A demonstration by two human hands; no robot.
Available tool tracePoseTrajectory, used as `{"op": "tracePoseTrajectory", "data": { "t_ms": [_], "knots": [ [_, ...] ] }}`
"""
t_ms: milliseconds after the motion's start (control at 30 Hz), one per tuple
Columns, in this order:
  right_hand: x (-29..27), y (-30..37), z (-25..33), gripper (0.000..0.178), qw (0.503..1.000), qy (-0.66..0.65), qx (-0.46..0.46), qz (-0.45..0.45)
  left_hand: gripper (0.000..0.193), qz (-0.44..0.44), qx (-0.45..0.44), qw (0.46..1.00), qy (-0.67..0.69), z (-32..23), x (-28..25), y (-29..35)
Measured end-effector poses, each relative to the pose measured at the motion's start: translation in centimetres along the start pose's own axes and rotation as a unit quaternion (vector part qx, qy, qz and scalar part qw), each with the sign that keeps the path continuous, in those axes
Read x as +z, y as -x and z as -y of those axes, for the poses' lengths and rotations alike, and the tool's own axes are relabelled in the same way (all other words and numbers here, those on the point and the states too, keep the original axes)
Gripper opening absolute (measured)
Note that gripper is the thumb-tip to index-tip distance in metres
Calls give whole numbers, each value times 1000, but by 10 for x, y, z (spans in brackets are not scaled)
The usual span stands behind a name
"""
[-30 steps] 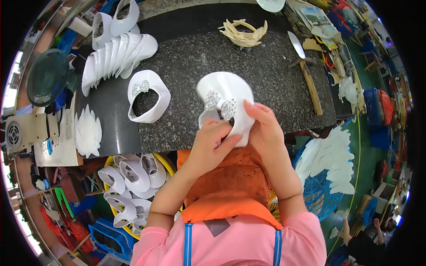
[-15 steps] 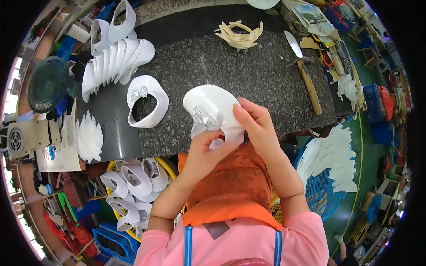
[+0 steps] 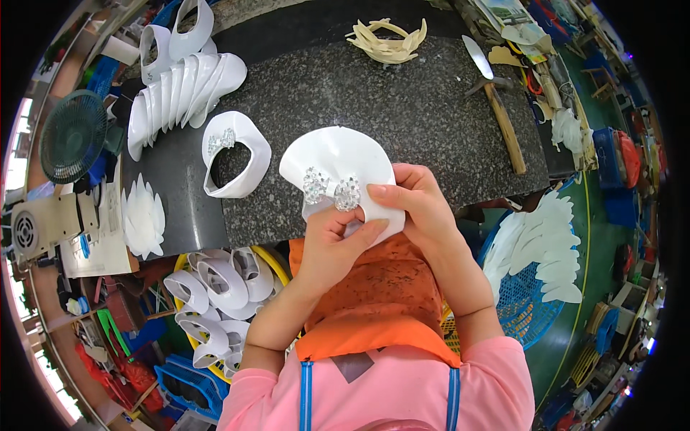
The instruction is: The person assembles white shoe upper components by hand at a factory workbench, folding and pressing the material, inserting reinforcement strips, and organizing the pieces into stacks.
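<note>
Both hands hold one white shoe upper (image 3: 338, 161) with a sparkling rhinestone bow (image 3: 332, 189) on its front, just above the near edge of the dark speckled stone worktable (image 3: 402, 115). My left hand (image 3: 332, 244) grips it from below, thumb near the bow. My right hand (image 3: 417, 205) pinches its right edge, fingers pointing left toward the bow. A second white upper with a bow (image 3: 233, 154) lies on the table to the left.
A row of white uppers (image 3: 180, 90) stands at the table's far left. A hammer (image 3: 496, 108) lies at the right, beige strips (image 3: 388, 39) at the far edge. Below left is a yellow basket of white uppers (image 3: 215, 294); at right a blue basket with white insoles (image 3: 539, 251).
The held upper has shifted left and turned, so its bow now faces up more squarely. My right fingers have slid down onto its right edge.
</note>
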State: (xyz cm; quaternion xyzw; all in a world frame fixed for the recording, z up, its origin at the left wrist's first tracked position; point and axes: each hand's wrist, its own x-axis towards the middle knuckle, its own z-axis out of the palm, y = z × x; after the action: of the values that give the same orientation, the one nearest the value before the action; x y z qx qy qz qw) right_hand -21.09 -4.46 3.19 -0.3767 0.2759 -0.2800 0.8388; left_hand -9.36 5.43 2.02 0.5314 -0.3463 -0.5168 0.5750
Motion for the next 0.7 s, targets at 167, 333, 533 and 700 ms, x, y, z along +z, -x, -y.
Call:
{"op": "tracePoseTrajectory", "data": {
  "t_ms": [167, 333, 533, 700],
  "knots": [
    [-11, -9, 2, 27, 971, 226, -74, -29, 18, 35, 113, 909, -400, -26, -5, -3],
    [-6, -8, 22, 26, 920, 383, -24, 78, 26, -142, 399, 769, -478, -79, -31, -10],
    [-4, -13, 22, 22, 922, 372, -10, 110, 17, 54, -8, 989, -140, -52, -59, -49],
    [5, -4, 19, 18, 920, 385, -61, 46, 18, -18, -8, 999, -35, -38, -60, -47]
  ]
}}
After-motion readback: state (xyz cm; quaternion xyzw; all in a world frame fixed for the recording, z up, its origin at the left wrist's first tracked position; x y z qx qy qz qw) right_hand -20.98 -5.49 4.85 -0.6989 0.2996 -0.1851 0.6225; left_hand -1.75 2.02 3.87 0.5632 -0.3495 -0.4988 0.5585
